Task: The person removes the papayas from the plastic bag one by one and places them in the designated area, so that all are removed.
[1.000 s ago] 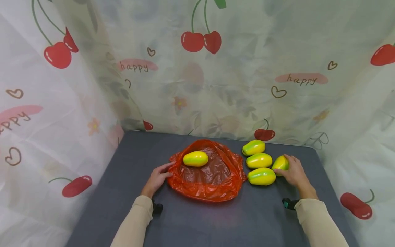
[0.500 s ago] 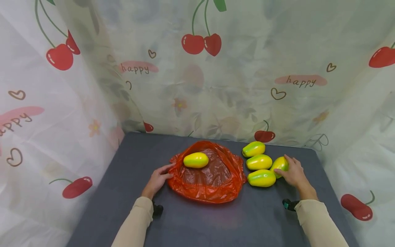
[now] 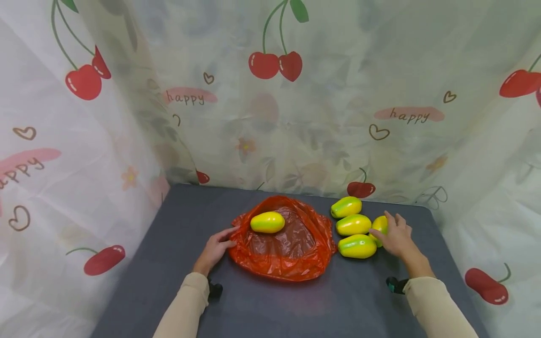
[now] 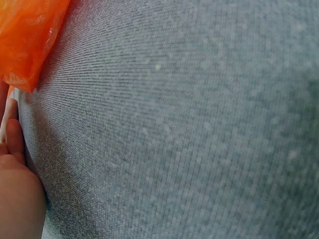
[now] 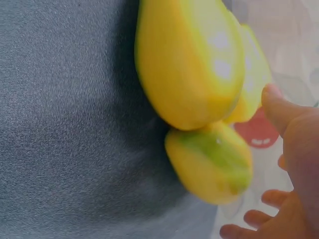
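My left hand [image 3: 215,249] rests at the left edge of a red plastic bag [image 3: 283,270], its fingertips touching the film. The bag lies open-mouthed, with a yellow-green papaya [image 3: 267,222] inside it at the left. On the right, my right hand [image 3: 397,237] is spread beside a papaya [image 3: 379,229], partly covering it in the head view. From the right wrist, its thumb and fingers stand apart, clear of that papaya [image 5: 212,164]. Three more papayas lie in a column just left of it: the back one [image 3: 346,207], the middle one [image 3: 354,225] and the front one [image 3: 357,246].
A dark grey cloth-covered table [image 3: 296,314] carries everything. Behind it and on both sides hangs a pale curtain [image 3: 313,131] printed with cherries and hearts, close to the table's back edge.
The right hand, earlier round the rightmost papaya, has loosened and lifted off slightly with its fingers spreading. That papaya has shifted slightly toward the column. The left hand and bag stay put.
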`<state>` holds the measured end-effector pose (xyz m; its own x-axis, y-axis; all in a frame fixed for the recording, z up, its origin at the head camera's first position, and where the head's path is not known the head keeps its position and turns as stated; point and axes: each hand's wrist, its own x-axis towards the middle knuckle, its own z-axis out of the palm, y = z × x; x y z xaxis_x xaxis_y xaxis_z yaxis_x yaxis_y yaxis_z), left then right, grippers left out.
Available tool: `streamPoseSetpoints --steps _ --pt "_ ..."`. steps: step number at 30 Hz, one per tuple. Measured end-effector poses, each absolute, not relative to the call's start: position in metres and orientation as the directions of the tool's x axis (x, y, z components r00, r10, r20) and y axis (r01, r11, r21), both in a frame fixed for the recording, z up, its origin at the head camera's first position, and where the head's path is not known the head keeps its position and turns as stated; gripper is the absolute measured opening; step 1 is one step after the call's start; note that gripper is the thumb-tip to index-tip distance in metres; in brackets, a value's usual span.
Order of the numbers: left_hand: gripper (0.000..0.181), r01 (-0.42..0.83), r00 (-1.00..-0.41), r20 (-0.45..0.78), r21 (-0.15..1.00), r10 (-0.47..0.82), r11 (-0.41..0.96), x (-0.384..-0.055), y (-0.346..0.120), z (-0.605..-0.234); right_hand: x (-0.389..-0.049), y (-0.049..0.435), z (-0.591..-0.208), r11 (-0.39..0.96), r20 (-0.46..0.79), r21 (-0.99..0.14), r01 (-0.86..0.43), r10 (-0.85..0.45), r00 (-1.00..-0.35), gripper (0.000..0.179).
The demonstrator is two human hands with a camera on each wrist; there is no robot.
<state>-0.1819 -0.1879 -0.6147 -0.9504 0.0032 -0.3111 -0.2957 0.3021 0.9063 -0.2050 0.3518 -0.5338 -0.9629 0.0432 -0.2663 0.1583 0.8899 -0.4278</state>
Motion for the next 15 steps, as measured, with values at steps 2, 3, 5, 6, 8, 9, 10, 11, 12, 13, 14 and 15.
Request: streamPoseSetpoints --steps 2,3,5,6,8,9,10,11,12,13,14,15 --pt "0.047 -0.301 -0.949 -0.316 0.906 -0.001 0.299 -0.181 -0.188 -0.616 -0.204 0.346 -0.532 0.901 -0.253 -0.412 0.138 0.032 -0.967 0.096" --pt "0.047 -0.303 -0.948 -0.317 0.905 -0.002 0.299 -0.18 -0.188 -0.617 -0.204 0.343 -0.531 0.904 -0.241 -0.409 0.123 0.024 -0.97 0.096" --pt "0.047 -0.304 -0.948 -0.317 0.905 -0.005 0.299 -0.18 -0.188 -0.618 -0.202 0.338 -0.53 0.915 -0.223 -0.391 0.101 0.013 -0.975 0.098" --pt "0.047 -0.303 -0.949 -0.316 0.905 -0.007 0.3 -0.18 -0.188 -0.619 -0.201 0.335 -0.528 0.92 -0.212 -0.381 0.089 0.007 -0.977 0.099" --pt "0.047 -0.301 -0.95 -0.313 0.906 -0.006 0.298 -0.18 -0.188 -0.62 -0.199 0.33 -0.525 0.933 -0.19 -0.355 0.062 -0.006 -0.982 0.1" --pt "0.046 -0.3 -0.95 -0.313 0.907 -0.006 0.295 -0.18 -0.188 -0.62 -0.198 0.327 -0.524 0.939 -0.18 -0.34 0.05 -0.013 -0.984 0.101" --pt "0.046 -0.302 -0.949 -0.314 0.907 -0.007 0.293 -0.181 -0.188 -0.62 -0.197 0.325 -0.522 0.944 -0.173 -0.328 0.038 -0.02 -0.985 0.102" --pt "0.046 -0.303 -0.949 -0.315 0.907 -0.007 0.291 -0.181 -0.188 -0.62 -0.196 0.323 -0.52 0.947 -0.162 -0.319 0.024 -0.03 -0.986 0.102" --pt "0.046 -0.302 -0.95 -0.313 0.909 -0.008 0.289 -0.181 -0.188 -0.619 -0.196 0.32 -0.518 0.95 -0.153 -0.313 0.012 -0.038 -0.987 0.102" --pt "0.046 -0.299 -0.951 -0.31 0.909 -0.007 0.289 -0.182 -0.188 -0.619 -0.196 0.318 -0.516 0.95 -0.144 -0.312 0.001 -0.047 -0.988 0.102" --pt "0.046 -0.298 -0.951 -0.309 0.91 -0.007 0.288 -0.182 -0.188 -0.618 -0.196 0.316 -0.514 0.95 -0.135 -0.313 -0.01 -0.055 -0.989 0.102" --pt "0.046 -0.301 -0.95 -0.312 0.909 -0.008 0.288 -0.183 -0.188 -0.618 -0.196 0.314 -0.511 0.95 -0.125 -0.311 -0.021 -0.062 -0.99 0.102"
